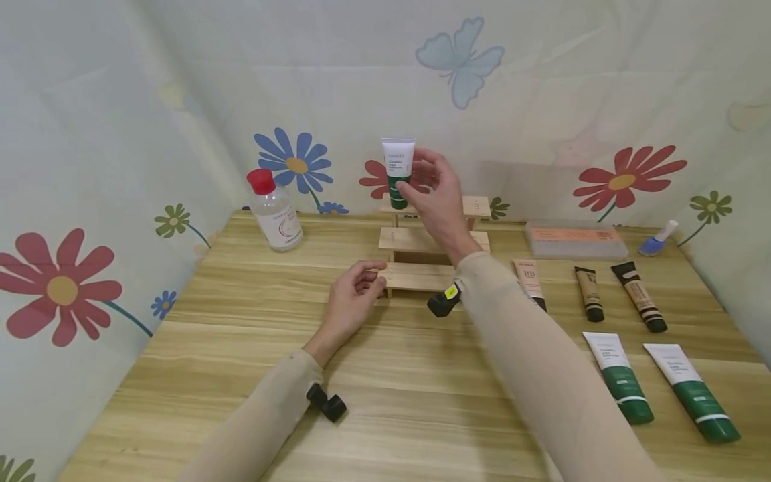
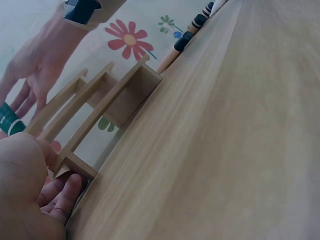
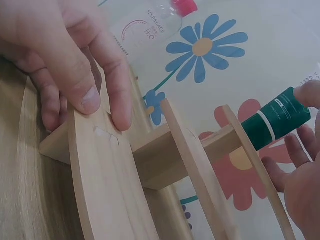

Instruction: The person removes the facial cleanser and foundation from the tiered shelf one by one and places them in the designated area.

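Note:
A small three-step wooden rack (image 1: pixel 429 276) stands on the table. My right hand (image 1: pixel 442 201) pinches a white and green squeeze tube (image 1: pixel 399 158), cap down, at the left end of the top step (image 1: pixel 477 206). In the right wrist view, the tube's green cap end (image 3: pixel 276 119) meets that step's edge. My left hand (image 1: pixel 352 294) grips the left end of the lowest step, with the thumb and a finger on its upper face (image 3: pixel 107 165). From the left wrist, other fingers (image 2: pixel 62 197) show curled under that end.
A clear bottle with a red cap (image 1: pixel 277 217) stands at left. To the right lie a BB cream tube (image 1: pixel 529 280), two darker-capped tubes (image 1: pixel 588 291), two larger white-green tubes (image 1: pixel 620 378), a clear plastic box (image 1: pixel 576 242) and a blue nail polish bottle (image 1: pixel 653 244). A flowered curtain (image 1: pixel 530 120) hangs behind.

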`<state>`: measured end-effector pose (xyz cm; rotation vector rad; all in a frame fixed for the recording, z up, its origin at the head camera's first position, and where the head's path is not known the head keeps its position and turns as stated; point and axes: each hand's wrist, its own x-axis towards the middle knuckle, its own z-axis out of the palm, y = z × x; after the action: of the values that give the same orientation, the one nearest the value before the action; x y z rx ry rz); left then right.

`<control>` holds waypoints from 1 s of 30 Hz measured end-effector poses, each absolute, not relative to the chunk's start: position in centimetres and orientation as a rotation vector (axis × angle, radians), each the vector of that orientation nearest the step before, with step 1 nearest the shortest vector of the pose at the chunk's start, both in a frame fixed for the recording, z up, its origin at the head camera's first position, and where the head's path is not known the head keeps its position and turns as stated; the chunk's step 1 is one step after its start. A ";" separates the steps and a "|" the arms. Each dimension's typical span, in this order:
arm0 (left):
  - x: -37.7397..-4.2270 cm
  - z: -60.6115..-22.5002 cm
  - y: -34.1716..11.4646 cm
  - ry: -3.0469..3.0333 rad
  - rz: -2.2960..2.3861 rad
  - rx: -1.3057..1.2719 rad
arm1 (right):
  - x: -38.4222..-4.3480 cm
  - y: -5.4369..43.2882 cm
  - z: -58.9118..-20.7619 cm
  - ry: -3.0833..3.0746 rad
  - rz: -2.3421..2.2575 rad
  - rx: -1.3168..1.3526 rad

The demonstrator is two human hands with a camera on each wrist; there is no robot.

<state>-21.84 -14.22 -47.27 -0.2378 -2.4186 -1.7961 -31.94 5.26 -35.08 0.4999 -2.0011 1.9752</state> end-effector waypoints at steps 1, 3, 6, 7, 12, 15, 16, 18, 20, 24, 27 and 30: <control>-21.8 -47.2 -14.2 -2.421 -1.794 -0.237 | -32.0 5.2 -35.1 -2.006 1.977 0.502; -21.8 -47.2 -14.2 -2.422 -1.797 -0.239 | -32.1 5.0 -35.1 -2.011 1.989 0.509; -21.8 -47.2 -14.2 -2.419 -1.803 -0.245 | -32.2 4.9 -35.2 -2.016 2.007 0.513; -21.8 -47.2 -14.2 -2.418 -1.805 -0.247 | -32.3 4.9 -35.2 -2.019 2.011 0.510; -21.8 -47.1 -14.2 -2.414 -1.808 -0.248 | -32.3 4.9 -35.2 -2.029 2.002 0.493; -21.8 -47.2 -14.2 -2.413 -1.802 -0.248 | -32.2 4.9 -35.2 -2.034 1.995 0.489; -21.8 -47.2 -14.2 -2.414 -1.800 -0.249 | -32.2 4.9 -35.2 -2.031 1.995 0.491; -21.8 -47.3 -14.2 -2.413 -1.799 -0.252 | -32.1 5.0 -35.2 -2.026 1.991 0.495; -21.8 -47.3 -14.1 -2.412 -1.794 -0.254 | -31.9 5.1 -35.2 -2.021 1.981 0.496; -21.8 -47.1 -14.1 -2.414 -1.785 -0.249 | -31.6 5.4 -35.0 -2.003 1.975 0.493; -21.8 -47.1 -14.1 -2.415 -1.787 -0.247 | -31.2 5.9 -34.8 -1.975 1.994 0.494; -21.8 -47.1 -14.1 -2.410 -1.790 -0.249 | -30.7 6.5 -34.6 -1.959 2.005 0.491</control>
<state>-21.77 -14.08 -47.13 -0.2492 -2.4101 -1.7904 -30.65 6.51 -34.58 0.4915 -1.9586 2.0046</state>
